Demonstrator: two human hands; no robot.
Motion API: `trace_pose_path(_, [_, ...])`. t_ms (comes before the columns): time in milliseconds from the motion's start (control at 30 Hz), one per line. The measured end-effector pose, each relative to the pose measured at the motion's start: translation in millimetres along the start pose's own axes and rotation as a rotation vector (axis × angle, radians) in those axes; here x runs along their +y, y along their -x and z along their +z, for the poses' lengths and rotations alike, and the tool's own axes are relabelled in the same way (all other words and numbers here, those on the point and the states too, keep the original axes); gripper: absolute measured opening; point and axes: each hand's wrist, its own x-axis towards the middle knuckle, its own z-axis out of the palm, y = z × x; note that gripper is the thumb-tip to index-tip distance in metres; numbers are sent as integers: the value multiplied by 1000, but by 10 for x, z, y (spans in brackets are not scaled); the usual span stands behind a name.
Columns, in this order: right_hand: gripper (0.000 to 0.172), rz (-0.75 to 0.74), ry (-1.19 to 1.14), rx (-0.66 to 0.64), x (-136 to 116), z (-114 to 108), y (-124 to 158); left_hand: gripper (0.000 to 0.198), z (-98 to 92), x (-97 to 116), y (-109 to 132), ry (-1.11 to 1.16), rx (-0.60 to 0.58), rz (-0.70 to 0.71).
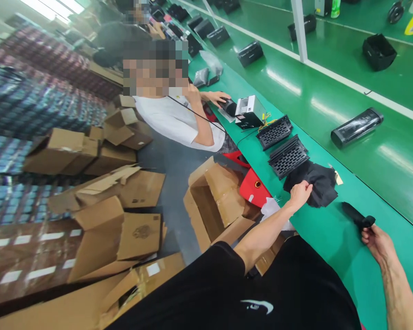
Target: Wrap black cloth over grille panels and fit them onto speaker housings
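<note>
My left hand (300,194) pinches the near edge of a crumpled black cloth (319,185) lying on the green table (333,247). In my right hand (378,243) is one end of a dark rolled piece (354,214), perhaps fabric; its exact kind I cannot make out. This piece slants away to the upper left, just above or on the table top. Beyond the cloth lie two black perforated housings, the nearer one (289,156) close to the cloth and the farther one (275,133) behind it. A small pale tag (338,178) sits by the cloth's right side.
A co-worker in a white shirt (175,121) sits at the table beside a metal-cased box (250,111) with yellow wires. An open carton (206,215) and a red stool (256,188) stand below the edge. Black speaker-like units, one nearby (357,127), rest on the green conveyor belt (316,91).
</note>
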Motion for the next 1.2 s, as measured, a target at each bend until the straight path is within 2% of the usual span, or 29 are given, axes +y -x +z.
trace_pose_path(67, [56, 50, -23, -71, 18, 16, 46, 35, -59, 51, 135, -9, 56, 75])
trace_pose_path(133, [52, 95, -41, -149, 41, 80, 84, 52, -84, 136, 276, 25, 42, 309])
trace_pose_path(200, [50, 129, -53, -217, 58, 159, 111, 73, -62, 257, 375, 79, -90, 620])
trace_pose_path(233, [50, 143, -54, -245, 60, 194, 120, 80, -35, 326, 398, 100, -179, 741])
trace_pose_path(267, [49, 155, -52, -269, 54, 223, 127, 79, -3, 396, 404, 109, -269, 814])
trace_pose_path(333, [49, 179, -39, -304, 20, 257, 139, 51, 57, 523, 382, 115, -452, 812])
trace_pose_path(400, [50, 195, -26, -323, -33, 259, 164, 24, 81, 611, 356, 149, -610, 710])
trace_pose_path(467, [58, 197, -32, -332, -71, 238, 213, 20, 50, 652, 364, 186, -708, 633])
trace_pose_path(567, [84, 172, -23, -351, -19, 206, 290, 20, -62, 641, 435, 148, -765, 629])
trace_pose_path(600, [85, 152, 14, -353, 35, 210, 299, 20, -99, 624, 456, 110, -774, 632])
trace_pose_path(667, [82, 107, 141, -334, 176, 261, 285, 21, -162, 583, 463, 32, -757, 617])
trace_pose_path(733, [88, 65, 224, -325, 313, 386, 263, 23, -221, 546, 429, -40, -722, 585])
trace_pose_path(833, [96, -18, 225, -331, 421, 669, 282, 23, -312, 527, 377, -132, -670, 537])
trace_pose_path(933, [103, -127, 243, -303, 426, 951, 313, 21, -386, 527, 384, -183, -637, 525])
trace_pose_path(1033, [91, -151, 334, -264, 406, 1104, 311, 17, -470, 481, 420, -117, -689, 532])
trace_pose_path(1100, [80, -117, 350, -263, 395, 1100, 315, 21, -557, 406, 408, -11, -690, 538])
trace_pose_path(1133, [77, -90, 338, -259, 390, 1066, 321, 24, -610, 356, 377, 32, -611, 536])
trace_pose_path(1167, [74, -59, 317, -244, 384, 1014, 328, 26, -666, 299, 327, 48, -465, 523])
trace_pose_path(1200, [73, -25, 291, -211, 380, 948, 332, 27, -722, 238, 258, 29, -266, 495])
